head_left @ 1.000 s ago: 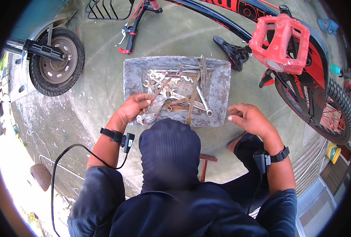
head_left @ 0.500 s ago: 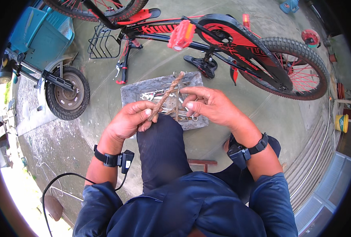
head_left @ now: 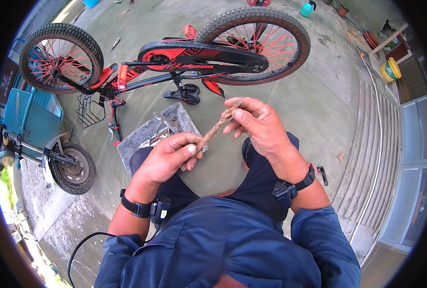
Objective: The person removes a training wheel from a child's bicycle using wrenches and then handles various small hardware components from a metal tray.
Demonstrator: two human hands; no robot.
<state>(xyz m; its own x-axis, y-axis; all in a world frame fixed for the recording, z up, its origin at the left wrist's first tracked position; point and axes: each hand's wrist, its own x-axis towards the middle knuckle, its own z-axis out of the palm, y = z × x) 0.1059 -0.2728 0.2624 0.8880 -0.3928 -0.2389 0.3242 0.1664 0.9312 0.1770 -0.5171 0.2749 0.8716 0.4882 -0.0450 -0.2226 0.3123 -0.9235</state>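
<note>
A brown, rusty-looking rod with a spiral twist [head_left: 213, 132] slants up to the right between my hands. My left hand [head_left: 170, 157] pinches its lower end between thumb and fingers. Closed on the upper end, my right hand [head_left: 259, 126] has its thumb and forefinger around the tip. Just beyond my left hand, on the floor, is a grey tray [head_left: 128, 150] with several metal tools [head_left: 164, 128] in it. My left knee and hand hide part of the tray.
A black and red bicycle [head_left: 204, 56] stands upside down on its saddle [head_left: 188, 94] and handlebar ahead of me. At the left is a teal vehicle with a front wheel [head_left: 73, 169]. A yellow bucket [head_left: 390, 70] and ridged steps [head_left: 350, 168] are on the right.
My right hand has closed on the rod's upper end, where before it was apart from it. The view has turned right, so the tray and bicycle now appear further left.
</note>
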